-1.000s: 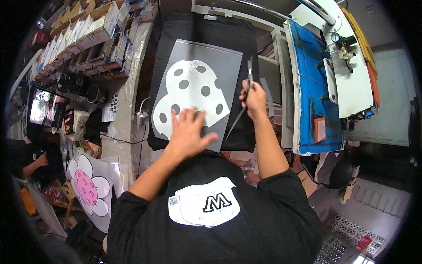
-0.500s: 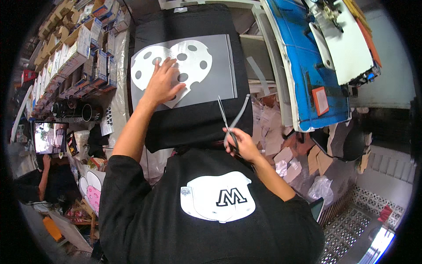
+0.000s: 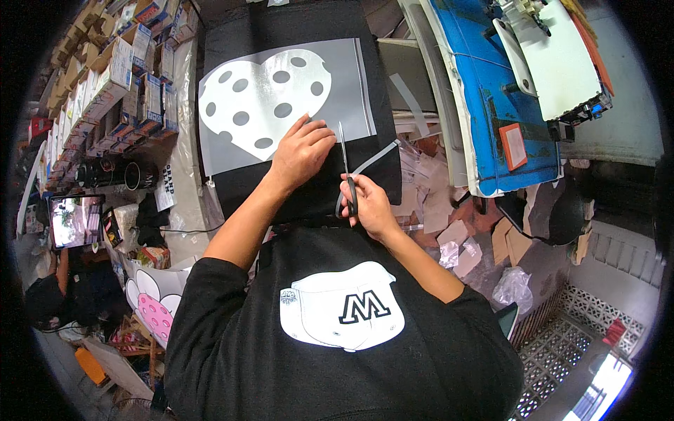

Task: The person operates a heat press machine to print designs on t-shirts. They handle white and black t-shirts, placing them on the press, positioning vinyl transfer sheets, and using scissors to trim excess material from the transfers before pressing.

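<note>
Risk: your right hand [image 3: 365, 203] grips scissors [image 3: 345, 168] beside the sheet [image 3: 281, 105]; left hand [image 3: 303, 151], pressing flat, could get nicked.

rows of small cardboard boxes [image 3: 105, 77] upper left – lit screen [image 3: 76, 220] left – orange label [image 3: 514, 146] on blue board

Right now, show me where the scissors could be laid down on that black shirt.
Bare black cloth lies below the grey transfer sheet, left of the left hand. A narrow strip runs along the sheet's right edge. The right hand with scissors crowds the middle; boxes fill the left.
</note>
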Motion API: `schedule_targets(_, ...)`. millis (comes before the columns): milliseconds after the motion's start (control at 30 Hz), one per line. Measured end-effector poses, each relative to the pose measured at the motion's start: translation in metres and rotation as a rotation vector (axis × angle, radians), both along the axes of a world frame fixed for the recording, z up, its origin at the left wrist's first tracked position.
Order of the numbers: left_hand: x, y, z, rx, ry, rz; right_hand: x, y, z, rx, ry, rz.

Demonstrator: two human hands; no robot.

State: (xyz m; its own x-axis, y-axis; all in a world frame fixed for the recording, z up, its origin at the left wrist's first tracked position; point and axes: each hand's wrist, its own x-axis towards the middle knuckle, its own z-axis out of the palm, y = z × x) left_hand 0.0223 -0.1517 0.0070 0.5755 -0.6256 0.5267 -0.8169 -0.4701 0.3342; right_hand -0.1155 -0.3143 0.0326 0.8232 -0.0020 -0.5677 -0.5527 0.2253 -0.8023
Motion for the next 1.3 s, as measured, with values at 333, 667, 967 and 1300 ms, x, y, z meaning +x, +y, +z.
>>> schedule_targets(333,-0.005,0.002,0.001,-0.043,-0.01,0.0,0.0,0.002,0.002,0.025,0.076,-0.009)
schedule_targets(667,-0.021,0.003,0.024,-0.138,0.016,0.008,0.027,0.011,0.007,-0.063,0.041,-0.051)
schedule_targets(967,-0.034,0.009,0.043,-0.199,0.031,-0.019,0.047,0.006,0.001,-0.112,0.0,-0.06)
schedule_targets(1300,-0.046,0.017,0.051,-0.218,0.03,0.003,0.075,0.007,0.001,-0.155,-0.02,-0.06)
